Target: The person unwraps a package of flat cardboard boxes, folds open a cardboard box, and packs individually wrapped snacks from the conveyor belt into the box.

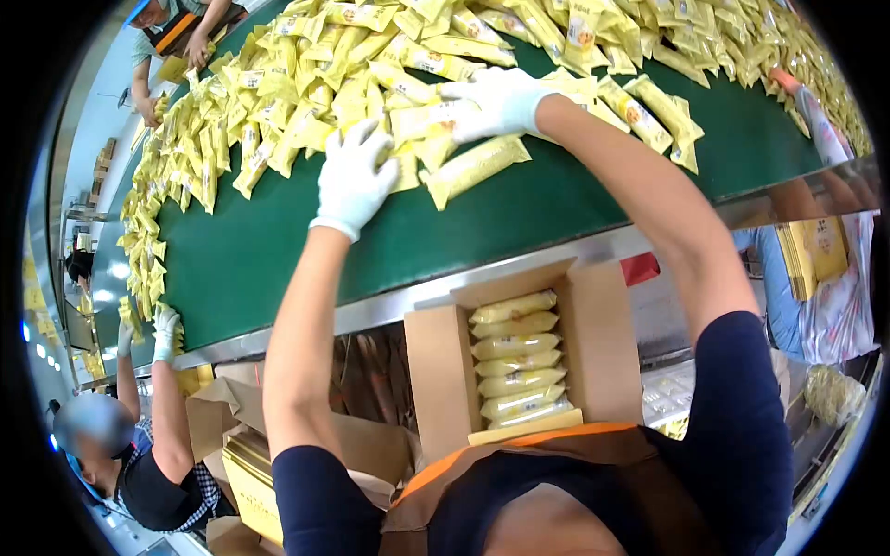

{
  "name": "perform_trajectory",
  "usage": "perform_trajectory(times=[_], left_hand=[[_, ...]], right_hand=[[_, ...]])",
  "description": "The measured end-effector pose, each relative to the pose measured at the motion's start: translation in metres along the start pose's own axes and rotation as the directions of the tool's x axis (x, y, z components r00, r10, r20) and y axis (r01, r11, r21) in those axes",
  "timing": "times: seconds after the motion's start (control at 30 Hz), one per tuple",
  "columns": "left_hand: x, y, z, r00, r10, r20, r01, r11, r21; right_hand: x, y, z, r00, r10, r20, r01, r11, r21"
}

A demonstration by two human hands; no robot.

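My left hand, in a white glove, rests at the near edge of a heap of yellow snack packets. Its fingers are apart and touch the packets there; I see nothing gripped in them. Farther right, my gloved right hand has its fingers and thumb around the right end of a yellow packet that lies across others. Just below that hand a single packet lies tilted on the green conveyor belt.
An open cardboard box below the belt's metal edge holds a row of yellow packets. Flat yellow cartons stand at lower left. Co-workers' hands reach the belt at left; another person works at upper left.
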State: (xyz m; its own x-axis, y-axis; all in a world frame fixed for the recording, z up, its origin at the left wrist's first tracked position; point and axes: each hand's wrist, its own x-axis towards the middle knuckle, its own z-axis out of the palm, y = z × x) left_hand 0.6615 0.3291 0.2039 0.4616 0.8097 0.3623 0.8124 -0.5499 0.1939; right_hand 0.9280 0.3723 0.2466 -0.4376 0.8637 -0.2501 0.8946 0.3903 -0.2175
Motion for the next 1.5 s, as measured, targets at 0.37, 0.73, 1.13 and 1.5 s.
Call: perform_trajectory(times=[0.37,0.73,1.13,1.5], left_hand=[[-0.053,0.04,-0.064,0.928,-0.276,0.252,0.266,0.961,0.075],[-0.078,0.032,-0.049,0.946,-0.306,-0.11,0.273,0.931,-0.241],[-0.05,-0.036,-0.033,0.807,-0.559,0.193,0.565,0.825,0.026],[-0.082,-0.019,-0.041,0.94,-0.304,0.154,0.296,0.952,0.075]], right_hand=[[-0.109,-0.016,0.043,0.838,-0.521,-0.163,0.511,0.853,-0.103],[-0.167,0.003,0.008,0.779,0.15,-0.609,0.174,0.881,0.44],[-0.106,0.016,-0.016,0.973,0.077,-0.219,-0.009,0.956,0.295],[-0.169,0.04,0.065,0.957,0.129,-0.26,-0.096,0.986,0.135]])
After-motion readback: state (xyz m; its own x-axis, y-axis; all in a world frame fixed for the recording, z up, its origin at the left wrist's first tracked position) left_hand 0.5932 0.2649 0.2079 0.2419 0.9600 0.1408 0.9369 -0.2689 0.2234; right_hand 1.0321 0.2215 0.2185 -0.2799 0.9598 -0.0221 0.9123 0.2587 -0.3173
